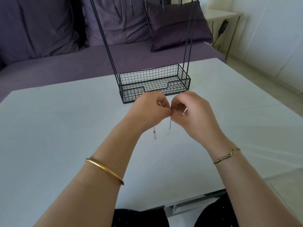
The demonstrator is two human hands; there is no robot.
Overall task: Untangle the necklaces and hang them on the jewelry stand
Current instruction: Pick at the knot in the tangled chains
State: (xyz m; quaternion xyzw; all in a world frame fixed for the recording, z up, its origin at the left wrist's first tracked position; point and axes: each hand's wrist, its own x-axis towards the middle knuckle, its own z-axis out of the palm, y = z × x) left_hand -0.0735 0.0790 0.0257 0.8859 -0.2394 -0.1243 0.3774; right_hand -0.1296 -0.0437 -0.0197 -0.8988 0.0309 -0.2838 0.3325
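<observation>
Pinching at one small spot, the left hand (150, 109) and right hand (192, 110) meet fingertip to fingertip. Each grip is closed tight on the tangled necklaces (169, 125), where the knot seems to sit; the knot itself is hidden between the fingers. From there two loose ends hang down above the counter (65, 128): a rose-gold chain (154, 134) under the left hand and a silvery chain (169, 126) under the right.

Just beyond the hands, apart from them, stands the black wire jewelry stand (154, 82), its uprights running out of the top of the view. I judge that the untangling is in hand and nothing is hung yet.

Pulling the hands apart hard could cinch the knot tighter or snap a fine link. Easing either grip could drop both chains onto the counter and tangle them anew.
</observation>
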